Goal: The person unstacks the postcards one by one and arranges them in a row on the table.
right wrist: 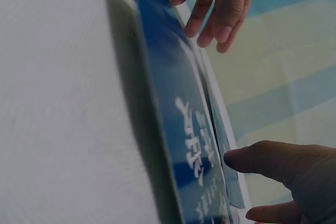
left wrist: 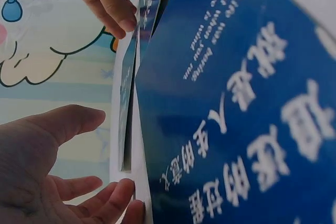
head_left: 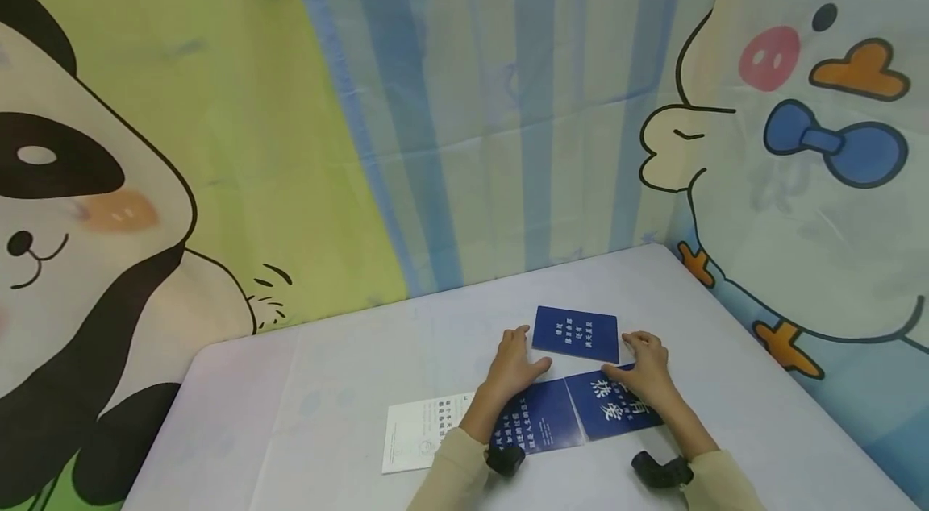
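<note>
Blue card with white print (head_left: 576, 333) lies flat on pale table (head_left: 305, 406) | I see left hand (head_left: 514, 366) and right hand (head_left: 645, 370) – fingers spread, touching its side edges | open blue booklet (head_left: 576, 412) under wrists.

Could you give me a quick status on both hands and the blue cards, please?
Left hand and right hand open, flanking the far blue card. Two near blue cards under the wrists. White card lies left, clear.

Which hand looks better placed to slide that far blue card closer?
Either could, but the left hand seems slightly better placed: its fingertips are at the far blue card's left edge, while the right hand rests partly on the nearer blue booklet.
</note>
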Tool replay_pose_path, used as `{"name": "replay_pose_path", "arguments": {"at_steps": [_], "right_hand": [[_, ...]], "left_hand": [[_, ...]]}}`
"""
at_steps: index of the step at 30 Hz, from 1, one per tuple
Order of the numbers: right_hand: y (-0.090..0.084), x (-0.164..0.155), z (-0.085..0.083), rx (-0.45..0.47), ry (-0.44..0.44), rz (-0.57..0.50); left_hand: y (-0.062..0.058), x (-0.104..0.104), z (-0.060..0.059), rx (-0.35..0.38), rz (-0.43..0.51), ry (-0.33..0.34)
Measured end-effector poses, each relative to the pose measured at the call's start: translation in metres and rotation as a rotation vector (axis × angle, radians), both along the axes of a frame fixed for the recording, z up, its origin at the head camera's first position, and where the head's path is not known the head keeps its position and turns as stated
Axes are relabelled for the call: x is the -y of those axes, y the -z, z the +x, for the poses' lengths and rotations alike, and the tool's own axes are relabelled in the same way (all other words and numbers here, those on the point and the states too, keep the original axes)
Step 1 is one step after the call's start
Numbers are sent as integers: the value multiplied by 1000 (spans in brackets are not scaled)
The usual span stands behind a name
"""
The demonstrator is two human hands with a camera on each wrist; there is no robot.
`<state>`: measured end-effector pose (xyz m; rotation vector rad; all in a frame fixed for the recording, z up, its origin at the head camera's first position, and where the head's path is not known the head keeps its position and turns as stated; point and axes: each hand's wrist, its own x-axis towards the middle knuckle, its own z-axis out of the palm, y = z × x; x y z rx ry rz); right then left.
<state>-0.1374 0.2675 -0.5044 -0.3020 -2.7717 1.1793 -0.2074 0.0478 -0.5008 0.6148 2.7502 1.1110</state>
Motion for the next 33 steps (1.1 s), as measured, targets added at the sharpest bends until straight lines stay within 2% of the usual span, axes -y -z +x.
{"name": "replay_pose_path", "arguments": {"at_steps": [6, 14, 22, 27, 33], "right_hand": [[4, 2, -3, 4, 5, 28], [8, 5, -3, -43, -21, 44], [6, 5, -1, -77, 26, -28], [4, 6, 1, -126, 48, -29], [3, 8, 2, -174, 70, -35]], "left_hand": [[0, -5, -2, 9, -44, -19], [4, -3, -3, -8, -22, -20], [6, -1, -3, 18, 21, -39], [6, 0, -3, 32, 57, -51], [6, 4, -4, 16, 96, -71]]}}
